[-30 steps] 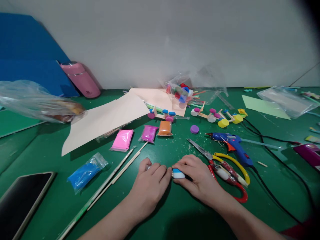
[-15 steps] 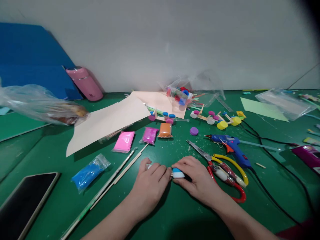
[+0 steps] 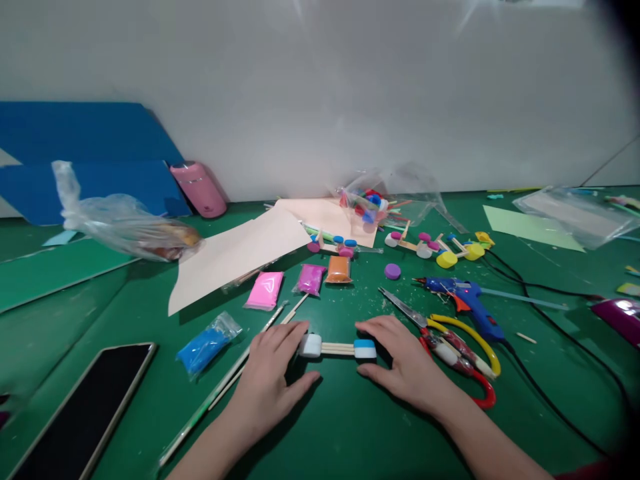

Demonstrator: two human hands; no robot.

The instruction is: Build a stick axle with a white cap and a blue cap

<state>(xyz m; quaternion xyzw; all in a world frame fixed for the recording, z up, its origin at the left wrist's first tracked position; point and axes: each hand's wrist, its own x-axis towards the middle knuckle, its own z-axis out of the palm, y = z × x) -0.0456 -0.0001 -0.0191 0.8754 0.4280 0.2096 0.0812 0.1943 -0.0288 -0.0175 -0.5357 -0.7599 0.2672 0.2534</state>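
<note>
A small axle of wooden sticks (image 3: 337, 348) lies on the green table (image 3: 350, 427), with a white cap (image 3: 310, 345) on its left end and a blue-and-white cap (image 3: 365, 349) on its right end. My left hand (image 3: 270, 380) rests beside the white cap, fingers spread and touching it. My right hand (image 3: 400, 360) lies flat next to the blue-and-white cap, its fingers curled behind and under it. Neither hand clearly grips the piece.
Red and yellow scissors (image 3: 450, 340) and a blue glue gun (image 3: 465, 300) with its black cord lie right of my right hand. Clay packets (image 3: 265, 291), long wooden sticks (image 3: 240, 367), a phone (image 3: 85, 413), paper sheets (image 3: 240, 253), a bag of caps (image 3: 365, 197) and small stick-and-cap models (image 3: 435, 243) surround the spot.
My hands have moved apart, uncovering the stick axle with a cap at each end. The left hand slid left and opened. The camera tilted up and shifted left.
</note>
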